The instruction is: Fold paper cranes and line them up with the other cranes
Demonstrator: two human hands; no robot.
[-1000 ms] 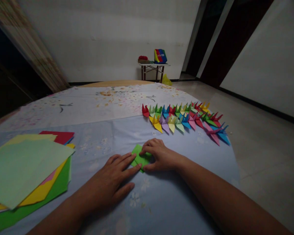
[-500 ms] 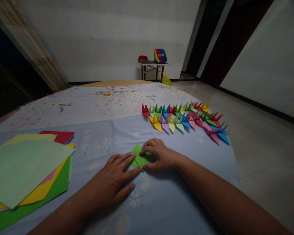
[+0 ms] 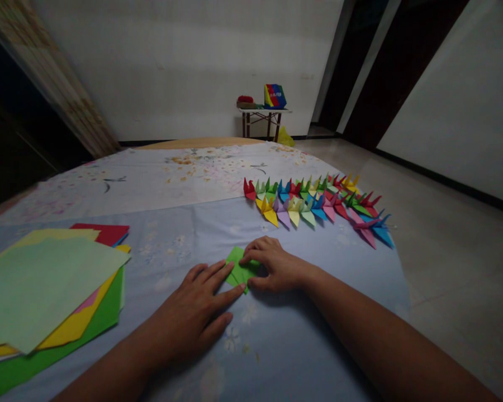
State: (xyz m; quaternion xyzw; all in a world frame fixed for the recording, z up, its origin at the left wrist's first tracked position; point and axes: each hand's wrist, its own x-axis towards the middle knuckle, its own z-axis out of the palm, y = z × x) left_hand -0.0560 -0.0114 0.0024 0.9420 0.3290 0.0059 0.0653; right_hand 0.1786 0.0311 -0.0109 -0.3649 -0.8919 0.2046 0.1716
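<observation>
A small folded piece of green origami paper lies on the blue tablecloth, partly covered by my fingers. My left hand rests palm down at its left side, fingers stretched out and apart, with fingertips pressing the paper's left and lower edges. From the right, my right hand curls over the paper, thumb and bent fingers closed on its right part. The right corner of the paper is hidden under that hand.
Several folded paper cranes in many colours stand in rows at the right of the table. A stack of coloured paper sheets lies at the left. Far back, a small side table carries a striped box.
</observation>
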